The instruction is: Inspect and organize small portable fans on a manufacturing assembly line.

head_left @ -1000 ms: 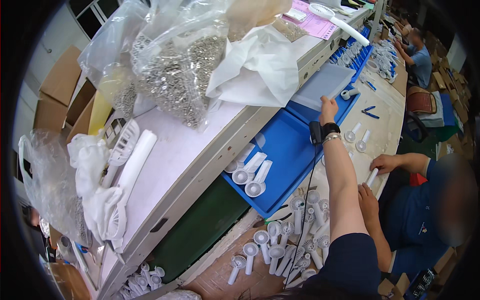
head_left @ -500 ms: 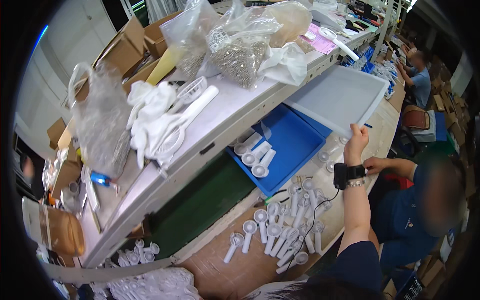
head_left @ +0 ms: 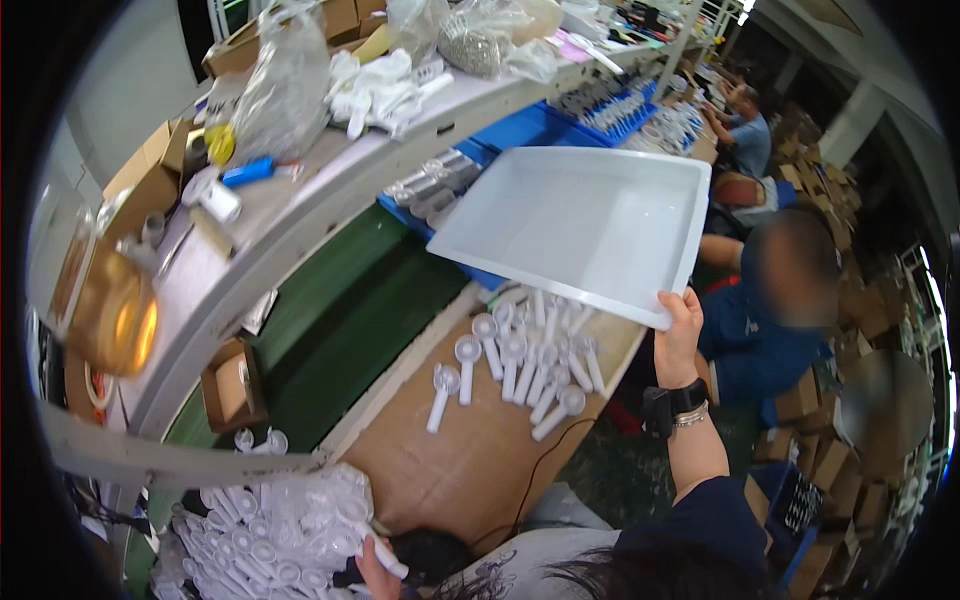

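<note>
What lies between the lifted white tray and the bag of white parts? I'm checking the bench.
In the head view, loose white fan-shaped parts on the brown bench.

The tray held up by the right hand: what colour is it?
White, plain; the tray shows best in the head view.

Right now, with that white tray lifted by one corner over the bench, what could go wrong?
The right hand grips the white tray at one corner only, tilted, so it may twist or slip. It hangs over the loose white scoop-shaped parts and could knock them off the bench. A seated person is close beside the tray edge and might get bumped. The left hand holds one part near the bagged ones.
</note>
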A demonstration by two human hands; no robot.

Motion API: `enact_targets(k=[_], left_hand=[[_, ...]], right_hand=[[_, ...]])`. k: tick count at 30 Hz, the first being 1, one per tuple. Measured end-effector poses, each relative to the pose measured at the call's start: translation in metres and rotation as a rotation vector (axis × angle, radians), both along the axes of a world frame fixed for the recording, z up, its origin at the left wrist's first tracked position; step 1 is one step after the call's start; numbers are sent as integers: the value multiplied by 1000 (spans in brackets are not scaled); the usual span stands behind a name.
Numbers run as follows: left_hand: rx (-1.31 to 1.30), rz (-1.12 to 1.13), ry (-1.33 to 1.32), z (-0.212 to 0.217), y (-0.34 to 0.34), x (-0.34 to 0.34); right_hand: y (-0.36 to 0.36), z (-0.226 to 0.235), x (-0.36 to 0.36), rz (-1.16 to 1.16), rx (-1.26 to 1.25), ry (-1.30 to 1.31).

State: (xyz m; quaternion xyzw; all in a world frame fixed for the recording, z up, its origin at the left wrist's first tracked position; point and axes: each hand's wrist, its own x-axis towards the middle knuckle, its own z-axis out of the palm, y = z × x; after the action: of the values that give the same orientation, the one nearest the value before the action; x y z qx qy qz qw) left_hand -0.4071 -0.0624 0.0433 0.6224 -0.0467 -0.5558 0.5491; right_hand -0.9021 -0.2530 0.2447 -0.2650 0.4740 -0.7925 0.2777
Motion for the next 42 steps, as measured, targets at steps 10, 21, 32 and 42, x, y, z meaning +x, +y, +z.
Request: enact_targets(k=[10, 21, 32, 42], left_hand=[[-127, -466, 156, 55, 35, 53], [-145, -587, 277, 69, 64, 86], [-273, -849, 301, 75, 67, 44], [-174, -684, 378, 62, 84, 81]], right_hand=[[226, 48, 108, 17, 74, -45], [498, 133, 171, -435, 349, 1169], [555, 43, 145, -99, 1272, 1795], [613, -28, 77, -293, 1116, 1772]])
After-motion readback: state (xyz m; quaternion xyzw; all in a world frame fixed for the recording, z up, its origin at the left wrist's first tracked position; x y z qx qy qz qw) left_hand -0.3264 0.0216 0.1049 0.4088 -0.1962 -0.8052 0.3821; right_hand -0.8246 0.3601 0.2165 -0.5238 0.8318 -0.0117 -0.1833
